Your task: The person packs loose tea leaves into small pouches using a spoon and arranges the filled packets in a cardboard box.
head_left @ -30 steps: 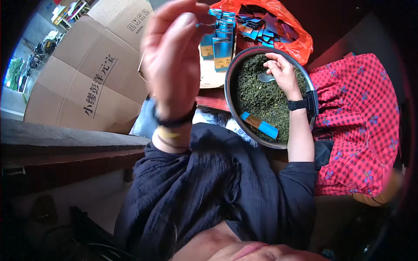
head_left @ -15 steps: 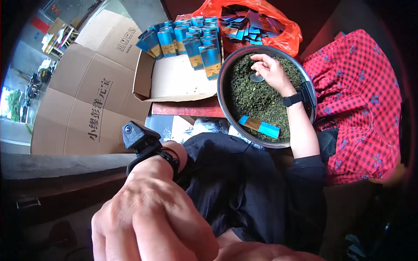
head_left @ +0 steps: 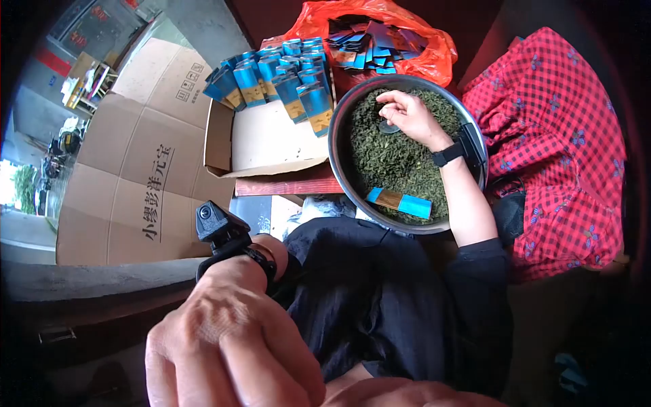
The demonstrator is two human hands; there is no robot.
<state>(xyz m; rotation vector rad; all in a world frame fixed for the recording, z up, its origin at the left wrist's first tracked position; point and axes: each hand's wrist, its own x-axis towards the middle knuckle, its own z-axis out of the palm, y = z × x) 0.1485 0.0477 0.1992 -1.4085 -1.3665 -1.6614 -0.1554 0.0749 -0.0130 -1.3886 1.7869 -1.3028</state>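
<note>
My left hand is close to the camera at the bottom, back of the hand up and fingers curled down. Its fingertips are hidden, so what they hold, if anything, does not show. Over a metal basin of dark green tea leaves, my right hand is closed. A small round scoop shows under its fingertips, just above or on the leaves; its handle is hidden. Nearer to me, a blue and gold packet lies flat on the leaves in the basin.
Many blue and gold packets stand in a shallow cardboard box left of the basin. Behind it, a red plastic bag holds flat packets. A large carton stands left, red checked cloth right.
My right hand and the scoop have shifted slightly left over the leaves. The view has tilted a little; my left hand stays curled near the camera.
</note>
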